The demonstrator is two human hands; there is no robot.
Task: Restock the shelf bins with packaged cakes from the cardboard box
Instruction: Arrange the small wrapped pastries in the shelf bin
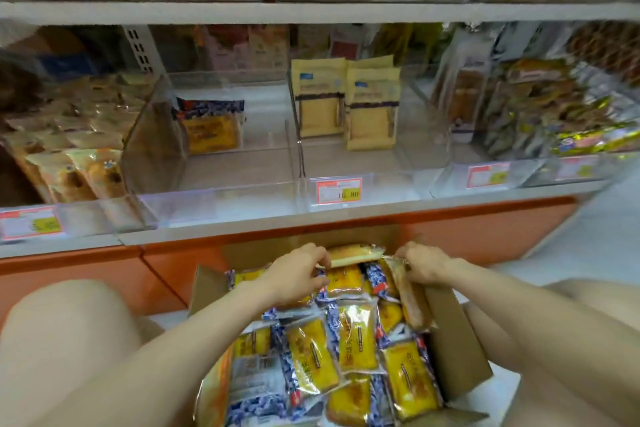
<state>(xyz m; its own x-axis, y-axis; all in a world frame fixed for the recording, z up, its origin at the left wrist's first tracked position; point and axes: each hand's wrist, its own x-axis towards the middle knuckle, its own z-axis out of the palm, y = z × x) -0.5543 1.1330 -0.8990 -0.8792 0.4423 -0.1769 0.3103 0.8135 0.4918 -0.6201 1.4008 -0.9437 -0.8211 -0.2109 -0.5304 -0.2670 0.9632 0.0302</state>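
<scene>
An open cardboard box (450, 350) sits low in the view, full of several packaged cakes (353, 340) in yellow wrappers with blue-and-white ends. My left hand (298, 274) and my right hand (420, 265) are at the far end of the box, each pinching one end of a packaged cake (353, 253) lifted just above the pile. Above the box a clear acrylic shelf bin (221, 184) holds one matching cake pack (211, 130) standing at its back.
The neighbouring bin (356, 163) holds pale yellow packs (346, 104) and carries a price tag (339, 189). Bins of other snacks stand at the left (69, 156) and right (554, 121). An orange base panel (485, 229) runs under the shelf. My knees flank the box.
</scene>
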